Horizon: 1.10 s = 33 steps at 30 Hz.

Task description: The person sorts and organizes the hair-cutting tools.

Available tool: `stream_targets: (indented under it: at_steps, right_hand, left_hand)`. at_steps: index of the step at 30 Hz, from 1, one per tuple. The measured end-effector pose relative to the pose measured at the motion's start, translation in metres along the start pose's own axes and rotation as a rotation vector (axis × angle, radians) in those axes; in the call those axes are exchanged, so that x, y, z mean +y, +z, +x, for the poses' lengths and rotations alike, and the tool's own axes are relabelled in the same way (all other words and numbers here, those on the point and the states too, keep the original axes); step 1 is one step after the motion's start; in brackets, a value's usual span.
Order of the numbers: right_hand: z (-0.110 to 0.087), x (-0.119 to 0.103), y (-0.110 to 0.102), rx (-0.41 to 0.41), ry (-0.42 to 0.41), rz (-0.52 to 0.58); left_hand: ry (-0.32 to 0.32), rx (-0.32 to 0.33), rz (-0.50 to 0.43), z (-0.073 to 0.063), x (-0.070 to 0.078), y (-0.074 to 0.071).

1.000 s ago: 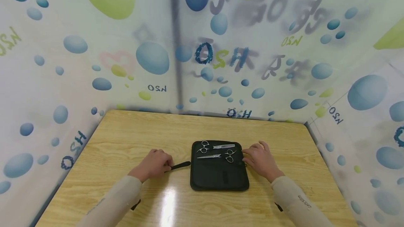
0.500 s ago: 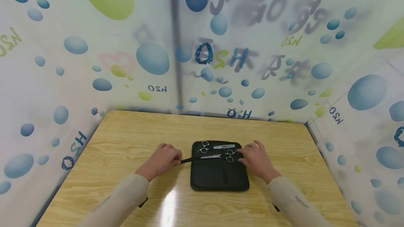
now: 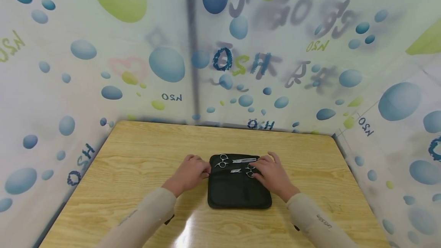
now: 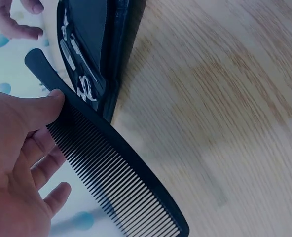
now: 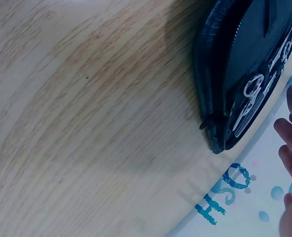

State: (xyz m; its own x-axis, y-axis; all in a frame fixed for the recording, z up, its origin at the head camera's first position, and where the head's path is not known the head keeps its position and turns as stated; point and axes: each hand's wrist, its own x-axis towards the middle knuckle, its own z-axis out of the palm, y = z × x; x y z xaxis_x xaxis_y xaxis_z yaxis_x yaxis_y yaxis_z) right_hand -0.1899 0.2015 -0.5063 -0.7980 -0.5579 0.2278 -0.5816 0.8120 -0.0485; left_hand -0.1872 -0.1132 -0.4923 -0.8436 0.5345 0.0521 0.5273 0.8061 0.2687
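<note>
Wall point(image 3: 169, 106) and table point(image 3: 155, 139): my head feed gives me white sheeting printed with blue and green drops, standing behind a wood-grain top.
Left hand point(image 3: 191, 173): from the head I see it at the left edge of the black case point(image 3: 237, 194); its wrist feed makes the hold plain, thumb pressed on a black comb point(image 4: 117, 140), pinching it.
Comb: gripped near where handle meets teeth; the handle end runs past the thumb and the toothed length stretches the other way. My head feed barely separates it from the case, dark on dark.
Case: flat on the table, between the hands. Only on the right wrist feed can I make out its zip point(image 5: 242, 27) clearly.
Upper scissors point(image 3: 223, 160): on the case's far part, rings toward the left hand.
Lower scissors point(image 3: 236, 170): just nearer me, rings toward the right hand, the blade's left part hidden.
Right hand point(image 3: 272, 173): fingers parted and loosely bent, near the lower scissors' rings; contact I cannot tell. Its own feed shows the spread fingers better.
</note>
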Motion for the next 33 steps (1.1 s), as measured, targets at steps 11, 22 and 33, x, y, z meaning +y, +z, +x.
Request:
stream_targets:
  at_steps: [11,22,33]
  right_hand:
    - [0.001,-0.007,0.006,0.032,-0.059,-0.032]
    - [0.007,-0.02,0.01,0.064,-0.11,-0.035]
    - [0.009,-0.025,0.013,0.14,-0.189,0.019]
  left_hand:
    - [0.007,-0.044,-0.01,0.009,0.008,0.008]
    - [0.032,-0.047,-0.027,0.022,0.02,0.015]
    - [0.048,-0.082,-0.084,0.029,0.025,0.02]
